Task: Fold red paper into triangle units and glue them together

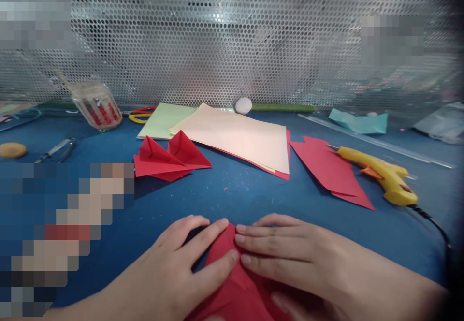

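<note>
A folded sheet of red paper lies at the front of the blue table, its narrow tip pointing away from me. My left hand grips its left side, with the index finger at the tip and the thumb pressed on the paper's face. From the right, my right hand holds the other side, fingers close together along the edge and thumb lower down. The paper's lower part runs out of view and is partly hidden by both hands. Beyond them stands a folded red paper piece with two raised peaks.
Pale paper sheets lie mid-table. At right, a yellow hot glue gun rests by red paper pieces, its cord trailing. A jar and a snap-blade cutter are at left. A perforated metal screen borders the back.
</note>
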A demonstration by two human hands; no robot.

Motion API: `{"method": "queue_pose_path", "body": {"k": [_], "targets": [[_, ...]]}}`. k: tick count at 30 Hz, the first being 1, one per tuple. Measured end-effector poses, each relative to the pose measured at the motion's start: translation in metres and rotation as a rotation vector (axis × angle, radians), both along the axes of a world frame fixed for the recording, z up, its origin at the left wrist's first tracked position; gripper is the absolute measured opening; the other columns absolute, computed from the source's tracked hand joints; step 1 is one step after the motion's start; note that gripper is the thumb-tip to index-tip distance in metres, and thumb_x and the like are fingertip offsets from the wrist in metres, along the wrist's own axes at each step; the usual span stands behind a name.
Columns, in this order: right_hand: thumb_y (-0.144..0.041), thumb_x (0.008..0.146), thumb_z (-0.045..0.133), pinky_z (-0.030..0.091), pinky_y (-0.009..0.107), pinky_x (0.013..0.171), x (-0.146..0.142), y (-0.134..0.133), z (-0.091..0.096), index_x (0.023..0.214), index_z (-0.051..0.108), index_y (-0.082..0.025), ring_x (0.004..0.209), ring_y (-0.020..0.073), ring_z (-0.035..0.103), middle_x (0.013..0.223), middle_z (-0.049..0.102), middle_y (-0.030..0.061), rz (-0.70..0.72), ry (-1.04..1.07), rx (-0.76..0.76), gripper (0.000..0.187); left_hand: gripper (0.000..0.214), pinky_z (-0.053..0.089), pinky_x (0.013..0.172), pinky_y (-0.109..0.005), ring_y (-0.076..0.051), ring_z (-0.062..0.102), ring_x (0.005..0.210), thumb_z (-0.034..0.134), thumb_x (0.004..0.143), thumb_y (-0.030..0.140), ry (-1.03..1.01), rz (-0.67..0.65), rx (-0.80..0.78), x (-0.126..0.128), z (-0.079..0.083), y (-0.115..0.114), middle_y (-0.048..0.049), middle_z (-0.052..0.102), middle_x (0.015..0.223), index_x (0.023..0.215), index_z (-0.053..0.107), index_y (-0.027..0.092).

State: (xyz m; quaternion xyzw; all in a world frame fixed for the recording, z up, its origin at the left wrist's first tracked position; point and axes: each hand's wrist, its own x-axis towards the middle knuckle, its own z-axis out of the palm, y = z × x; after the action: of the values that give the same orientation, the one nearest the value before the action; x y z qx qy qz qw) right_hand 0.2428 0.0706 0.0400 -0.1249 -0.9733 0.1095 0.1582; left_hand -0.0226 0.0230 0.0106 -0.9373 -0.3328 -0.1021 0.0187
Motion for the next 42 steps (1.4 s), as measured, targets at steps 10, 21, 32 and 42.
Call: {"method": "queue_pose_path", "body": {"k": [10,21,32,42], "targets": [[-0.022,0.101,0.048,0.058,0.031,0.074,0.02,-0.023,-0.019,0.088,0.072,-0.025,0.065,0.0182,0.069,0.067,0.07,0.004,-0.269,0.165,0.109,0.027,0.081,0.047,0.1,-0.063,-0.038,0.061,0.12,0.072,0.066,0.007,0.035,0.018,-0.007,0.003,-0.002,-0.005,-0.0195,0.051,0.152,0.141,0.056,0.032],[-0.055,0.103,0.051,0.053,0.025,0.069,-0.002,0.009,-0.014,0.11,0.064,-0.019,0.079,0.015,0.067,0.093,0.072,0.0062,-0.192,0.187,0.047,0.039,0.071,0.045,0.109,-0.052,-0.032,0.054,0.132,0.072,0.075,0.023,0.036,0.089,-0.087,0.003,0.002,-0.005,-0.0075,0.047,0.158,0.143,0.054,0.033],[-0.016,0.092,0.053,0.049,0.013,0.047,-0.013,-0.009,-0.015,0.12,0.072,-0.019,0.048,0.0072,0.059,0.063,0.067,-0.0053,-0.563,0.293,-0.205,0.034,0.065,0.043,0.113,-0.036,-0.024,0.058,0.129,0.069,0.087,0.038,-0.115,0.103,-0.137,-0.007,-0.008,0.005,-0.0047,0.06,0.145,0.147,0.047,0.025],[-0.018,0.089,0.06,0.053,0.017,0.052,-0.012,-0.011,-0.008,0.091,0.076,-0.023,0.058,0.0112,0.064,0.07,0.071,-0.0024,-0.663,0.232,-0.518,0.017,0.047,0.052,0.105,-0.035,-0.024,0.066,0.119,0.056,0.088,0.006,-0.142,0.062,-0.094,-0.011,-0.005,-0.006,-0.0054,0.069,0.132,0.132,0.062,0.022]]}}
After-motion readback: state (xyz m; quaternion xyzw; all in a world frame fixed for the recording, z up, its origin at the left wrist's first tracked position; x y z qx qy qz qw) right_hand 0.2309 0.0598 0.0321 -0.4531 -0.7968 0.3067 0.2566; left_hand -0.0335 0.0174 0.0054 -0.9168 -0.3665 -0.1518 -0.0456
